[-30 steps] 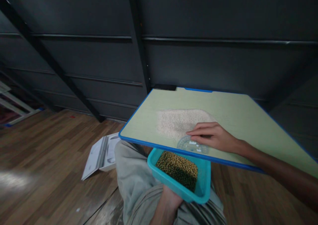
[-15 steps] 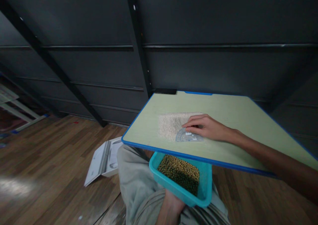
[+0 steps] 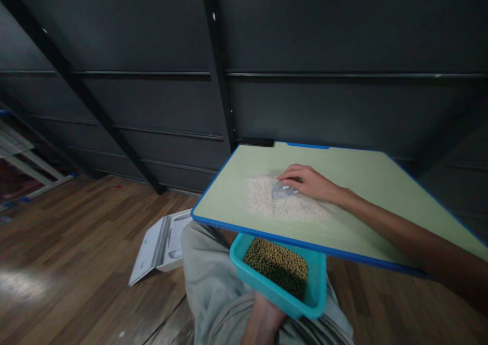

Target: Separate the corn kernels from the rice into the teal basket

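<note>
My right hand [image 3: 303, 180] is closed on the edge of a clear semicircular protractor [image 3: 281, 190], thumb and fingers pinched together. The protractor lies flat or nearly flat among fine pale grains [image 3: 263, 202] spread in a thin patch on a pale green board [image 3: 366, 182] with a blue rim. Below the board's near edge, a turquoise tub [image 3: 267, 289] sits tilted over my lap, holding round tan beans [image 3: 282, 258]. Bare skin shows under the tub; I cannot tell whether it is my left hand or a foot, as its end is hidden.
A black block [image 3: 258, 142] sits at the board's far left corner, close to a dark panelled wall [image 3: 152, 101]. An open white box [image 3: 162, 246] lies on the wooden floor [image 3: 76, 243] left of my grey trousers [image 3: 208, 279]. White frame pieces [image 3: 34, 162] stand at far left.
My right hand and the protractor have moved away from me, toward the board's far side. Pale grains now lie spread on the near side, where the protractor was. The tub stays in place.
</note>
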A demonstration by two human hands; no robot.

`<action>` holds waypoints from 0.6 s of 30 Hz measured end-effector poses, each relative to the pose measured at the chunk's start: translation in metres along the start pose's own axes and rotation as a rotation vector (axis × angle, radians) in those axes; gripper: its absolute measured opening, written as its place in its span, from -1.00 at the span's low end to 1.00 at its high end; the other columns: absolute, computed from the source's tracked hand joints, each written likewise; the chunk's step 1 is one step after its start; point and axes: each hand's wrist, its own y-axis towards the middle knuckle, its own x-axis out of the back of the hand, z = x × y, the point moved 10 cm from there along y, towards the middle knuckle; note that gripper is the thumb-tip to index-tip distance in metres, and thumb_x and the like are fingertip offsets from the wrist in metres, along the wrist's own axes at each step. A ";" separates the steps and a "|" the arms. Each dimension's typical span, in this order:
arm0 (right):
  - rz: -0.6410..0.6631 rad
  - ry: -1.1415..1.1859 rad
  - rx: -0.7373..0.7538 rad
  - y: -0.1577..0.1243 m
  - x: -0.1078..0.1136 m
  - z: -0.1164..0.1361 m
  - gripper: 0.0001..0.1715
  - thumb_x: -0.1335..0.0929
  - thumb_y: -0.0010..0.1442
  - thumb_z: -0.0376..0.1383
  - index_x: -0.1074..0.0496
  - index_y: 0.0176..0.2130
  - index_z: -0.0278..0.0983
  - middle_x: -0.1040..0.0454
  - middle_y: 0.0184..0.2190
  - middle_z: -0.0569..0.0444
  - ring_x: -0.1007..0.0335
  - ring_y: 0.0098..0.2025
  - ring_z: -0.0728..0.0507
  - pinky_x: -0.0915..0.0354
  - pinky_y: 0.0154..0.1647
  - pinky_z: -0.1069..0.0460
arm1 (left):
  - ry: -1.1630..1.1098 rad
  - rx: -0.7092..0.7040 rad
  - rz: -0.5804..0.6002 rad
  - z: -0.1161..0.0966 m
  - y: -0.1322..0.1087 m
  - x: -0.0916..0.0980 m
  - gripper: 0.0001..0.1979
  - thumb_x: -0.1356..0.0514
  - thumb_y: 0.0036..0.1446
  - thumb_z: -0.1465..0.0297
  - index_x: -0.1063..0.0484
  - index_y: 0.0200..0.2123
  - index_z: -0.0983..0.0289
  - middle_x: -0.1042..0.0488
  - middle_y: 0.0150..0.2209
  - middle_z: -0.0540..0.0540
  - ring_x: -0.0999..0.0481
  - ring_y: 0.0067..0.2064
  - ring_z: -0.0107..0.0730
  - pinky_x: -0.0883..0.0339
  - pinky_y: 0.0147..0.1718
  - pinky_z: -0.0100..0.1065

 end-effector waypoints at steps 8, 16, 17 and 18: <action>-0.115 0.037 -0.158 -0.007 0.019 -0.033 -0.79 -0.37 0.30 -0.23 -0.62 -0.13 -0.19 -0.58 -0.21 -0.03 -0.47 -0.20 -0.15 -0.35 -0.18 -0.06 | -0.020 -0.005 0.003 0.000 0.001 -0.002 -0.55 0.04 0.21 0.14 -0.64 -0.21 0.11 -0.67 -0.37 0.12 -0.61 -0.07 -0.17 -0.35 0.06 -0.06; -0.153 0.434 -0.416 -0.015 0.022 -0.051 -0.69 -0.47 0.15 -0.16 -0.56 -0.16 -0.31 -0.56 -0.36 -0.01 -0.48 -0.41 -0.08 -0.40 -0.39 0.00 | 0.001 -0.014 0.113 -0.002 0.001 -0.012 -0.64 -0.08 0.15 0.14 -0.65 -0.22 0.10 -0.68 -0.30 0.13 -0.59 -0.03 -0.11 -0.34 0.08 -0.01; -0.154 0.454 -0.422 -0.011 0.019 -0.045 -0.64 -0.48 0.14 -0.19 -0.54 -0.09 -0.31 -0.54 -0.36 0.00 -0.47 -0.43 -0.06 -0.39 -0.43 0.02 | 0.017 -0.017 0.130 -0.002 0.001 -0.013 -0.66 -0.11 0.13 0.14 -0.65 -0.22 0.09 -0.68 -0.28 0.13 -0.58 -0.02 -0.09 -0.34 0.08 0.00; -0.142 0.469 -0.421 -0.006 0.015 -0.036 -0.59 -0.49 0.12 -0.21 -0.51 -0.04 -0.30 -0.53 -0.34 0.01 -0.47 -0.45 -0.05 -0.38 -0.47 0.04 | 0.036 -0.018 0.143 -0.002 0.002 -0.013 -0.67 -0.13 0.11 0.14 -0.65 -0.23 0.08 -0.68 -0.24 0.13 -0.58 -0.01 -0.08 -0.34 0.08 0.01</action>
